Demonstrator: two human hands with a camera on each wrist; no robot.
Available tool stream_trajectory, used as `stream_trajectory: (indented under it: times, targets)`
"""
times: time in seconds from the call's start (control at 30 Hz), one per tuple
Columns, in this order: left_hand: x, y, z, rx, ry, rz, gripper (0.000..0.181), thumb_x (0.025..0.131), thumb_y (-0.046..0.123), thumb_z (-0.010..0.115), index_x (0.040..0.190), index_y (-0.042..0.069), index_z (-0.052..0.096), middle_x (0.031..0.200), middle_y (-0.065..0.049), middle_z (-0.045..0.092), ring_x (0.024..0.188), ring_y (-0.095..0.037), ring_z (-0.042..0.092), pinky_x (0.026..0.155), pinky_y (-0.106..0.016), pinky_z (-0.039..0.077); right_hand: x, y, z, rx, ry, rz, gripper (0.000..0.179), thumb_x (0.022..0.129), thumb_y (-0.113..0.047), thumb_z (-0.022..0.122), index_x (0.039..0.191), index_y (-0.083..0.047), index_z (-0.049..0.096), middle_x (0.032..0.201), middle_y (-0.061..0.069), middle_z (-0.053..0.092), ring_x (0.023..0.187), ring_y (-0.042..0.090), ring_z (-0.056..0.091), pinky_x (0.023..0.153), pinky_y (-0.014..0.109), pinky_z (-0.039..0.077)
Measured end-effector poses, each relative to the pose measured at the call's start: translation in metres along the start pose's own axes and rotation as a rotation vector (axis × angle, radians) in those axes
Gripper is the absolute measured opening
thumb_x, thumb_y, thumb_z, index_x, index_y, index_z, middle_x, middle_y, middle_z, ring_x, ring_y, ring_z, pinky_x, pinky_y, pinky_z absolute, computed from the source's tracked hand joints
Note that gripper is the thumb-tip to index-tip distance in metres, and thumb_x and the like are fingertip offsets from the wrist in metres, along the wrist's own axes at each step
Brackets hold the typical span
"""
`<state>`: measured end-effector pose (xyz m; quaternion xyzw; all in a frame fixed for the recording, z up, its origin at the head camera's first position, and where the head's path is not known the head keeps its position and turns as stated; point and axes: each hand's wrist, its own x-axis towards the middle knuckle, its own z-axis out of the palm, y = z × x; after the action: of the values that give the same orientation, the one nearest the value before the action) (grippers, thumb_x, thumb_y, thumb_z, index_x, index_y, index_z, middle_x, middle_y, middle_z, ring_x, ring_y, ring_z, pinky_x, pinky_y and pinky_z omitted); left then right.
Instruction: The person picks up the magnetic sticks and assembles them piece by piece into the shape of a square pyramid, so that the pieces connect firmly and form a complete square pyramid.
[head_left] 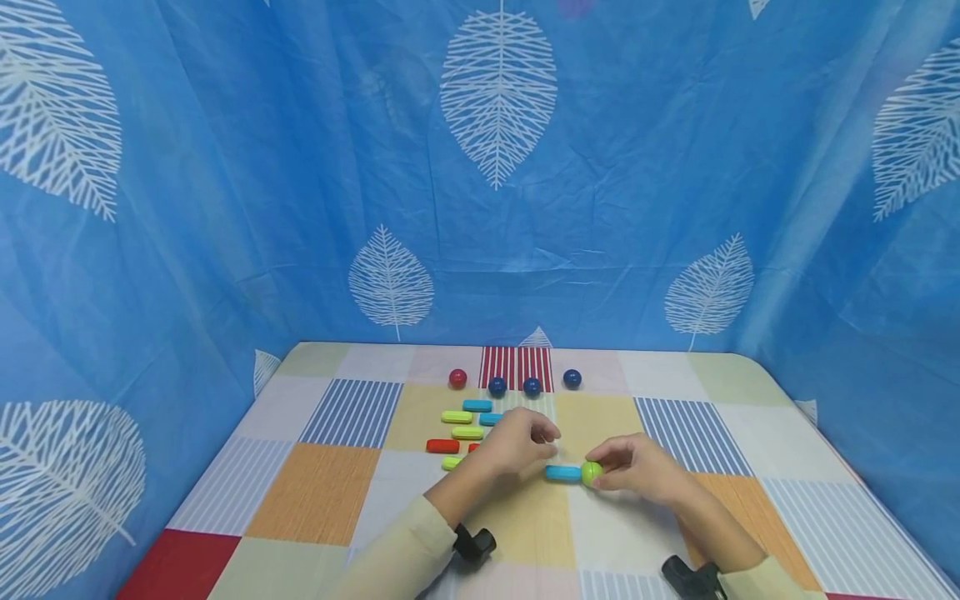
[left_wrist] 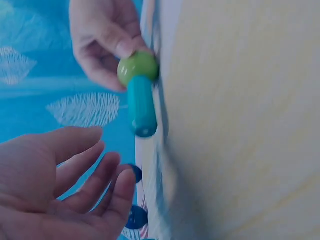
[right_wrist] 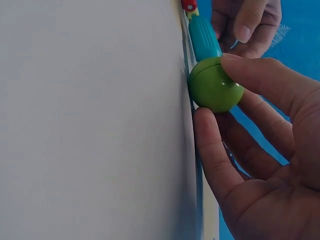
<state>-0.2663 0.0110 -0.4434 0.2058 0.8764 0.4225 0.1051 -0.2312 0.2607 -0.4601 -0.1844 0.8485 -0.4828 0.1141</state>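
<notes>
Thumb and fingers of my right hand [head_left: 637, 468] pinch a green ball [right_wrist: 215, 86] low over the cloth. A blue rod [head_left: 562, 473] joins the ball end-on and points left, as the left wrist view [left_wrist: 142, 107] also shows. My left hand [head_left: 521, 442] hovers just left of the rod's free end, its fingers loosely bent around nothing. In the left wrist view that hand [left_wrist: 75, 185] has its palm and spread fingers turned toward the rod.
Left of my left hand lie several short rods: blue [head_left: 477, 406], yellow-green [head_left: 457, 417] and red [head_left: 442, 447], some partly hidden by the arm. Behind them stand a red ball [head_left: 457, 379] and dark blue balls [head_left: 532, 387]. A blue curtain [head_left: 600, 167] surrounds the patchwork-covered table [head_left: 315, 492].
</notes>
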Motion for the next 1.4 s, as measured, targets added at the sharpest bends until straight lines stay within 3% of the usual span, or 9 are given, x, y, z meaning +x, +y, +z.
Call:
stream_trajectory:
  times: [0.13,0.3,0.53,0.83,1.07,1.4]
  targets:
    - [0.011,-0.003,-0.006,-0.059,0.116,-0.008,0.018,0.092,0.013,0.076,0.11,0.013,0.078,0.1,0.002,0.072,0.092,-0.011,0.062,0.081,-0.026,0.056,0.001,0.004,-0.005,-0.035,0.021,0.007,0.034,0.081,-0.012,0.085,0.111,0.0,0.074,0.104,0.014,0.076,0.088,0.008,0.069,0.075,0.022,0.057]
    - [0.024,-0.007,-0.01,-0.106,0.26,-0.004,0.021,0.094,0.012,0.074,0.115,0.01,0.076,0.113,-0.006,0.074,0.105,-0.021,0.067,0.087,-0.029,0.059,0.001,0.008,-0.011,-0.004,0.032,0.018,0.036,0.082,-0.012,0.085,0.113,0.002,0.074,0.106,0.016,0.076,0.09,0.011,0.07,0.076,0.022,0.058]
    - [0.042,-0.011,-0.008,-0.135,0.374,-0.063,0.032,0.093,0.013,0.075,0.125,0.009,0.072,0.124,-0.011,0.069,0.113,-0.026,0.064,0.091,-0.035,0.058,0.003,0.012,-0.02,-0.015,0.061,0.035,0.036,0.082,-0.012,0.085,0.114,0.002,0.073,0.107,0.016,0.075,0.091,0.012,0.068,0.076,0.022,0.057]
    - [0.059,-0.014,-0.001,-0.056,0.379,-0.145,0.04,0.093,0.014,0.075,0.132,0.013,0.068,0.133,-0.013,0.062,0.123,-0.029,0.06,0.104,-0.044,0.053,0.007,0.015,-0.028,-0.032,0.072,0.082,0.037,0.081,-0.017,0.086,0.113,-0.001,0.075,0.107,0.014,0.075,0.093,0.016,0.069,0.078,0.023,0.057]
    - [0.065,-0.013,0.002,-0.01,0.377,-0.195,0.043,0.093,0.013,0.075,0.135,0.01,0.066,0.139,-0.015,0.059,0.135,-0.033,0.055,0.113,-0.047,0.046,0.008,0.016,-0.029,-0.031,0.059,0.07,0.038,0.082,-0.017,0.085,0.113,0.001,0.074,0.106,0.013,0.076,0.092,0.013,0.069,0.078,0.022,0.057]
    - [0.072,-0.015,0.003,0.027,0.361,-0.202,0.044,0.093,0.013,0.074,0.136,0.011,0.065,0.14,-0.014,0.06,0.137,-0.032,0.054,0.114,-0.046,0.045,0.009,0.018,-0.03,-0.003,0.051,0.059,0.037,0.083,-0.013,0.084,0.115,0.002,0.073,0.108,0.016,0.075,0.093,0.016,0.069,0.077,0.021,0.057]
